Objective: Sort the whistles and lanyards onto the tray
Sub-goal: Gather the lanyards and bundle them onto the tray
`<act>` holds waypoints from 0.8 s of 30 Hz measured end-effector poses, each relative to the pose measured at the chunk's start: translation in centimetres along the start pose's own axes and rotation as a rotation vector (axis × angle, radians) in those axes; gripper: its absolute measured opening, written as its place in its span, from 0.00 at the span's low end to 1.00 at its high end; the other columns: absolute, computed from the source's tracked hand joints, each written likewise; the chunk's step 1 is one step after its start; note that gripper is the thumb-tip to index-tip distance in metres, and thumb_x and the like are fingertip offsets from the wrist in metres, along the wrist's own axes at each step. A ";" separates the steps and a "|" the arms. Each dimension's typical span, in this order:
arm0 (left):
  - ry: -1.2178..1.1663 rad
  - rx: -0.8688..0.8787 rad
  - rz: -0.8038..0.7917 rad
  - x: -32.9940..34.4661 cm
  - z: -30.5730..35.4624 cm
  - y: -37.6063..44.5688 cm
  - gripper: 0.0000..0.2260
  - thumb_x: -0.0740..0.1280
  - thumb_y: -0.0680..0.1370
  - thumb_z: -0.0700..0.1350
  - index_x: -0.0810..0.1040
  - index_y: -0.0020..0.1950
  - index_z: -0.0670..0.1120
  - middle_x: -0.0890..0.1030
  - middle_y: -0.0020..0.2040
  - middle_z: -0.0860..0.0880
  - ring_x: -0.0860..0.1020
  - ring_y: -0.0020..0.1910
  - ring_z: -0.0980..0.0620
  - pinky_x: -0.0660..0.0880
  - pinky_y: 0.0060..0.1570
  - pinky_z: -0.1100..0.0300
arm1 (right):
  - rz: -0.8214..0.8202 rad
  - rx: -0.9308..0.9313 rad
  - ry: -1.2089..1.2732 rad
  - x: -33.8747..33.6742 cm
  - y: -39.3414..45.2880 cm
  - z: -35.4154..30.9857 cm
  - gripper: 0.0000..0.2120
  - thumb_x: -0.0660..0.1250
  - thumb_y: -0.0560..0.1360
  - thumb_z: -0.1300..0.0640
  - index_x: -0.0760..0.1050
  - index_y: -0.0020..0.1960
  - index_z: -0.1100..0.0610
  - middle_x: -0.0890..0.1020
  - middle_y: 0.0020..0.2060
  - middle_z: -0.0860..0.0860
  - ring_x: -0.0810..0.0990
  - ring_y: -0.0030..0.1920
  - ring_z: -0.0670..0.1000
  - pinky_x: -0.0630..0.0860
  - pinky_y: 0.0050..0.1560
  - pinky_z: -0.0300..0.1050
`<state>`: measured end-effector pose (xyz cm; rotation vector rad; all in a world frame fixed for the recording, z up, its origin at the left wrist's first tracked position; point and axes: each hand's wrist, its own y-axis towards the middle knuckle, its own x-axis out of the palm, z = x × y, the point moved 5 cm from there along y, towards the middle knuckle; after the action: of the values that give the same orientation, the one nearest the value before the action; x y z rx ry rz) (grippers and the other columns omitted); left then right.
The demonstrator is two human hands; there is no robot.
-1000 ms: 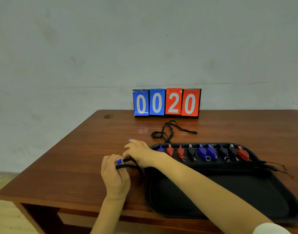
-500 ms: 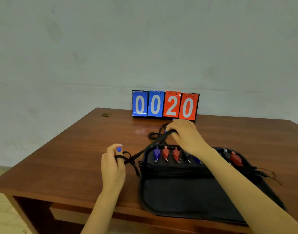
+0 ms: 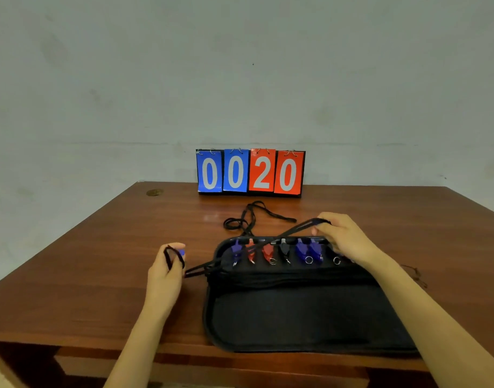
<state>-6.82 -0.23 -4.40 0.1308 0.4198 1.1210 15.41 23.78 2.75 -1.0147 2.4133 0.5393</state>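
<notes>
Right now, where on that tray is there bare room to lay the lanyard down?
The tray's near half, below the laid lanyards, is bare. The far edge is crowded with whistles. The stretched lanyard crosses them between left hand and right hand.

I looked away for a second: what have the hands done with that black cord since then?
The right hand drew its end of the lanyard away from the left hand, right across the whistles, so the cord now stretches over the tray's far end. The left hand kept its looped end beside the tray. The whistles, spare lanyard and scoreboard stayed put.
</notes>
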 end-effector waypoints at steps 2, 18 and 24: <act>-0.005 -0.008 -0.029 0.3 0.0 0.0 0.11 0.58 0.78 0.35 0.74 0.50 0.50 0.76 0.41 0.49 0.74 0.38 0.53 0.68 0.36 0.65 | 0.018 0.028 -0.003 -1.2 -0.6 1.6 0.13 0.57 0.79 0.62 0.75 0.38 0.58 0.68 0.21 0.46 0.62 0.18 0.42 0.60 0.21 0.32; 0.081 -0.043 -0.146 0.8 -0.4 0.1 0.10 0.65 0.75 0.35 0.78 0.42 0.50 0.81 0.42 0.48 0.75 0.33 0.48 0.72 0.36 0.56 | -0.045 0.142 0.051 -6.8 -5.1 6.1 0.08 0.59 0.77 0.69 0.76 0.44 0.66 0.76 0.24 0.45 0.69 0.19 0.39 0.63 0.22 0.28; -0.100 -0.105 -0.227 0.9 0.3 -0.4 0.08 0.66 0.73 0.33 0.79 0.43 0.45 0.78 0.37 0.39 0.69 0.23 0.57 0.67 0.25 0.67 | -0.186 0.150 0.303 -7.0 -5.6 8.0 0.17 0.73 0.66 0.52 0.72 0.44 0.63 0.66 0.21 0.48 0.58 0.19 0.44 0.59 0.20 0.34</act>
<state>-6.02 0.44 -4.51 0.0448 0.2782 0.9071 26.02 28.18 -0.91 -1.3164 2.5328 0.1448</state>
